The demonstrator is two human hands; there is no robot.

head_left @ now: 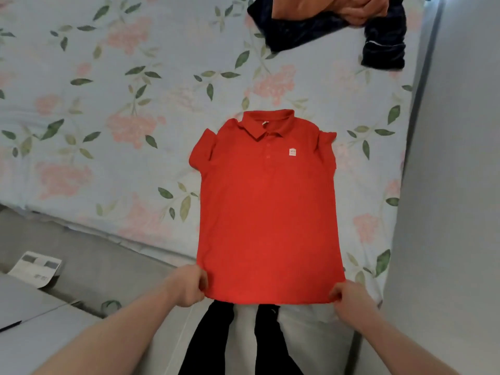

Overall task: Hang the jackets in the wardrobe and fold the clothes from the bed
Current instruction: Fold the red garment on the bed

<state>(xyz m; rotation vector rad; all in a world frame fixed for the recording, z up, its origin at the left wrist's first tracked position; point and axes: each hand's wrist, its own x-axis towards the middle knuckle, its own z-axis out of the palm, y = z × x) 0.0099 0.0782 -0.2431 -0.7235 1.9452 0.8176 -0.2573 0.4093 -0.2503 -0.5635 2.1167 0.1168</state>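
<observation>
A red polo shirt (267, 209) lies spread front-up on the floral bed sheet (108, 117), collar away from me and both short sleeves tucked in at the sides. Its small white chest badge faces up. My left hand (186, 286) pinches the bottom left corner of the hem. At the bottom right corner, my right hand (349, 300) pinches the hem as well. The hem hangs slightly over the bed's near edge.
A dark navy garment (384, 47) and an orange garment (338, 8) lie bunched at the far right of the bed. A grey wall or panel (454, 185) borders the bed on the right. A printed paper (35, 269) lies at the left, beside the bed.
</observation>
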